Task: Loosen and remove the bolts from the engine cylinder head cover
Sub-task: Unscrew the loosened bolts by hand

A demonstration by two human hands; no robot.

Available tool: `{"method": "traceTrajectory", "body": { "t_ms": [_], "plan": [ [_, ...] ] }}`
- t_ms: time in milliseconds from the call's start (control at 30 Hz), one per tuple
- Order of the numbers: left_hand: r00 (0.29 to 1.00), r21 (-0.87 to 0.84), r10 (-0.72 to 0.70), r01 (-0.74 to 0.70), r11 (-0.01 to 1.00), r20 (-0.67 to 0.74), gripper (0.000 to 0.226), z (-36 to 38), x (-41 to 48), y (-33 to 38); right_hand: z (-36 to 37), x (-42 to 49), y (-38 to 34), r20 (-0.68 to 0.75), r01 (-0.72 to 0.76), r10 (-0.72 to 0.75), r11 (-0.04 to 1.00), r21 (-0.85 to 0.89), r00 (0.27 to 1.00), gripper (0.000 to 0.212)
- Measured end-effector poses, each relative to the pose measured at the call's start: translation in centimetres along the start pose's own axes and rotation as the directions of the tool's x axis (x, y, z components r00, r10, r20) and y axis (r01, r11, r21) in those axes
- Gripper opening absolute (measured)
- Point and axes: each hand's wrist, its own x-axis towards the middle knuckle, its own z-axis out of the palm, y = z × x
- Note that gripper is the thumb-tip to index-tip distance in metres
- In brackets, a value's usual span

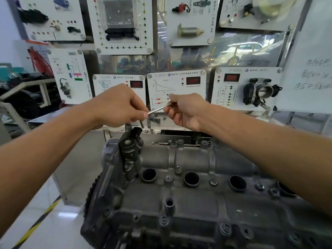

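The grey engine cylinder head cover (188, 198) fills the lower middle of the view, with several bolts (163, 220) seated along its edges and centre. Both hands are raised beyond its far side. My left hand (118, 106) and my right hand (185, 110) each pinch one end of a thin silver hex key (156, 110). A dark bolt (142, 124) hangs under my left hand, against its fingers. Several loose bolts (154, 119) lie on the metal shelf (53, 116) just below the hands.
A black sensor housing (130, 146) stands on the cover's far left corner. Three spark plug wells (191, 179) open along the middle. White training panels (176, 88) rise behind the shelf. Yellow-black floor tape (36, 226) runs at lower left.
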Motion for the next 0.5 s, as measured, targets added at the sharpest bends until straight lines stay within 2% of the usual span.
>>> {"method": "traceTrajectory", "body": {
  "t_ms": [100,200,333,500],
  "plan": [
    [0.997,0.145,-0.007,-0.005,0.989,0.078,0.009,0.3,0.3,0.1,-0.7,-1.4,0.4,0.072,0.005,0.003,0.993,-0.12,0.997,0.023],
    [0.991,0.252,0.021,-0.055,0.966,0.136,0.012,0.2,0.6,0.1,-1.4,-2.3,0.4,0.148,0.112,-0.067,0.939,-0.326,0.987,0.017],
    [0.982,0.29,0.006,-0.062,0.955,0.189,0.011,-0.1,1.4,0.1,-2.1,-3.1,0.4,0.245,0.323,-0.222,0.781,-0.534,0.944,0.015],
    [0.953,0.371,-0.051,-0.067,0.926,0.299,0.011,-0.5,2.2,1.1,-2.0,-4.2,0.8,0.363,0.439,-0.252,0.6,-0.669,0.897,0.012]
  ]
}}
